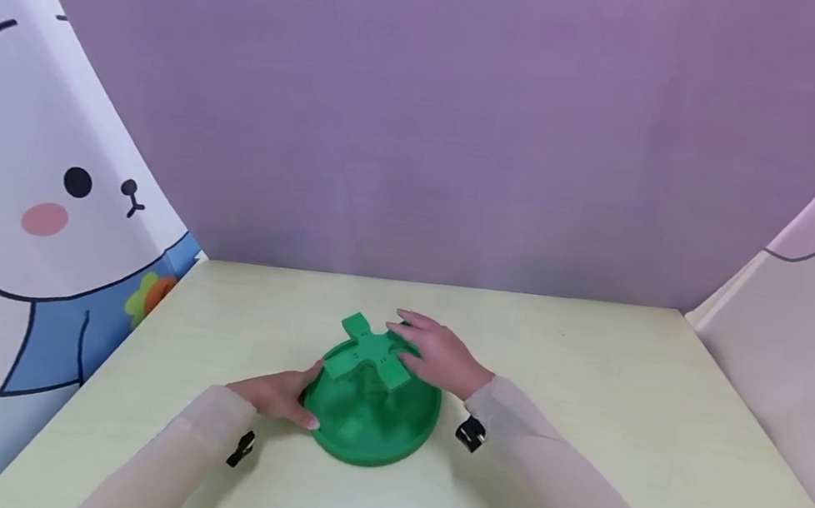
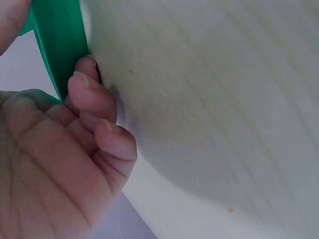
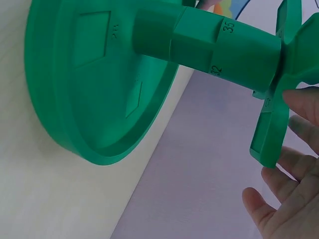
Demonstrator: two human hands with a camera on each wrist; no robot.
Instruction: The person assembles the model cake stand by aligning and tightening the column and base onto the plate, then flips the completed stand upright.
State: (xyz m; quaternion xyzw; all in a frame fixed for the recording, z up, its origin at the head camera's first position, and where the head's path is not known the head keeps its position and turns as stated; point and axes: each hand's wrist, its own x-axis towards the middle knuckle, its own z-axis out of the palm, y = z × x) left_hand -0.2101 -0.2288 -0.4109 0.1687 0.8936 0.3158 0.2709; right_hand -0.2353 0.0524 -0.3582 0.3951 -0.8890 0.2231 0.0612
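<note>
A green plastic stand has a round, rimmed base (image 1: 367, 442) on the table. From its middle rises a thick post (image 3: 199, 37) marked with numbers, capped by a four-armed cross piece (image 1: 371, 349). My left hand (image 1: 280, 394) grips the base at its left rim, thumb toward the front, fingers curled at the outer edge (image 2: 62, 45). My right hand (image 1: 443, 357) is at the right side of the cross piece. Its fingers are spread and fairly straight, touching one arm (image 3: 269, 134) of the cross in the right wrist view.
The pale wooden table (image 1: 591, 367) runs back to a plain purple wall panel (image 1: 467, 127). A printed cartoon rabbit sheet (image 1: 26, 160) hangs on the left, a pale sheet (image 1: 813, 334) on the right. Small black devices (image 1: 471, 433) are strapped at both wrists.
</note>
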